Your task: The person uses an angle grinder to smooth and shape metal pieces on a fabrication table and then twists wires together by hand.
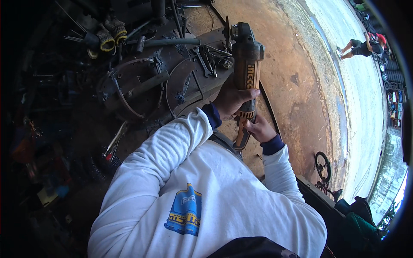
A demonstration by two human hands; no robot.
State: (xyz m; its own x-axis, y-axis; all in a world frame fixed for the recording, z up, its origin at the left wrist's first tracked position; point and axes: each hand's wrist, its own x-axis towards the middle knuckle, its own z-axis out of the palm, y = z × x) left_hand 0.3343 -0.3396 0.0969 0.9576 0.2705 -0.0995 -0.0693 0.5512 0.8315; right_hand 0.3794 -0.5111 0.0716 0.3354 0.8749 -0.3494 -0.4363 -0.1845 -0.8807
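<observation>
An orange and black angle grinder (248,53) is held up in front of my chest, its disc (227,35) edge-on at the far left end of the tool. My left hand (234,99) is closed around the middle of the body, thumb lying across it. Lower down, my right hand (260,128) grips the tool near its rear end, its thumb against the housing. Left of the grinder, on a dark workbench (215,86), lies an open-ended wrench (201,62). Curved metal hoops (122,96) sit farther left.
A pair of work gloves (112,33) and a metal pipe (172,42) lie on the cluttered bench. Dirt ground (292,77) stretches to the right, with a bicycle (322,167) near its lower part. Another person (363,46) is on the pale road far right.
</observation>
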